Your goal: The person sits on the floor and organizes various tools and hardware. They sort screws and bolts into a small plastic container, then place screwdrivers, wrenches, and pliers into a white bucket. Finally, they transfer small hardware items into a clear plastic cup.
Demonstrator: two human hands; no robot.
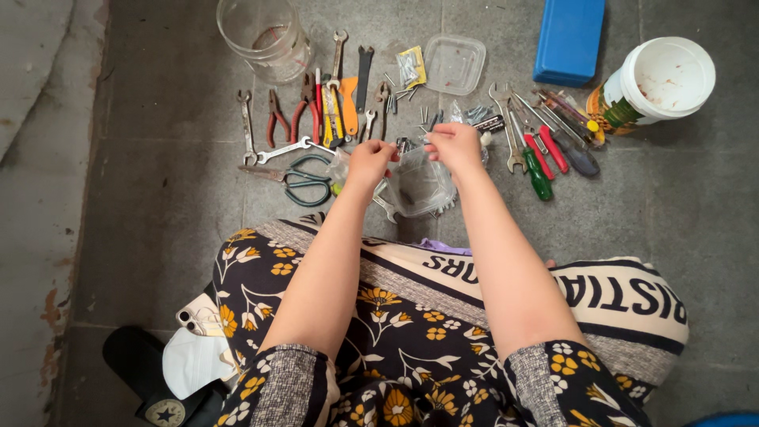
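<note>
The left hand (370, 160) is curled nearly closed, its fingertips pinched together over the edge of a clear plastic bag (419, 183) that lies on the grey tiled floor (158, 190) just in front of the person's knees. The right hand (455, 145) is likewise drawn into a pinch, thumb and fingers meeting at the bag's upper rim; whatever small thing sits between those fingertips is too small to make out. The two hands are near one another, with a short gap between them above the bag.

Left of the left hand lie green-handled scissors (304, 180), touching a silver open-ended spanner (283, 150). Beyond them are red-handled pliers (276, 116) and an orange-handled tool (349, 107). Right of the right hand sits a cluster of screwdrivers, among them a red-handled screwdriver (552, 147) and a green-handled screwdriver (539, 175), side by side. Further away stand a clear plastic jar (265, 35), a clear square plastic lid (455, 64), a blue rectangular box (568, 39) and a white-rimmed round tub (660, 79) lying tilted on its side. Loose screws and nails (403, 93) are scattered between the lid and the hands.
</note>
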